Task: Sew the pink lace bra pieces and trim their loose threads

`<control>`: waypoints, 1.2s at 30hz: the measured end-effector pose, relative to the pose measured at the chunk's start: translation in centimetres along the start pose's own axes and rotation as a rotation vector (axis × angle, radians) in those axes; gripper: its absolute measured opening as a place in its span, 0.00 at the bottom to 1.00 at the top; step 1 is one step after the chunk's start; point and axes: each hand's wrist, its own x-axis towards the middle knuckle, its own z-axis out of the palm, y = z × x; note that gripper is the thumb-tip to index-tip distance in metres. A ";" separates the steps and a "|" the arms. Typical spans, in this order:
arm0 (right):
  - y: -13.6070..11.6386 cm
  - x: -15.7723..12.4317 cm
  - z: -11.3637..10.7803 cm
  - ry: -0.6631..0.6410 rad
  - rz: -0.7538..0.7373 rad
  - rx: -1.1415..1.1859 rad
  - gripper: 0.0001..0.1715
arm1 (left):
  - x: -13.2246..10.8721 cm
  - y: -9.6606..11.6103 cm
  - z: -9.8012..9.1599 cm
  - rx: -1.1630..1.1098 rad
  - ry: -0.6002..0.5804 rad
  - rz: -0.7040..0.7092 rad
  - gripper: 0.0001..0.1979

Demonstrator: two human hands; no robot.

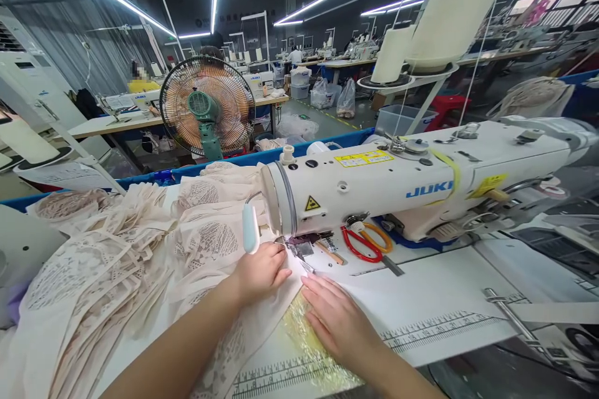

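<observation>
A white sewing machine (374,181) stands across the table, its needle area partly hidden behind its head and my fingers. Close to the presser foot, my left hand (262,271) is curled, with its fingers closed on a piece of beige lace fabric (229,330). My right hand (339,315) lies flat, fingers stretched out and tips at the fabric's edge beside a shiny metal piece (305,265). Under that palm is a crinkled yellow plastic-covered patch (302,330). Red-handled scissors (360,246) and a wooden-handled tool (331,254) lie beneath the machine arm.
Beige lace pieces (107,268) are piled to the left. A printed ruler (435,327) runs along the white table. Behind the blue edge (168,176) stands a large fan (206,106). Thread cones (393,53) rise behind the machine. A person in yellow (143,84) sits farther back.
</observation>
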 end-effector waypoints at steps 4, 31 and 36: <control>0.0 0.0 0.0 -0.003 0.008 -0.007 0.18 | 0.3 0.1 -0.3 0.001 0.003 -0.008 0.16; -0.6 1.0 -0.4 -0.119 0.130 0.029 0.24 | -2.4 3.4 1.4 0.201 -0.008 0.207 0.18; -0.5 0.8 -0.4 -0.111 0.139 0.048 0.23 | -2.1 1.4 1.3 0.147 0.067 0.299 0.16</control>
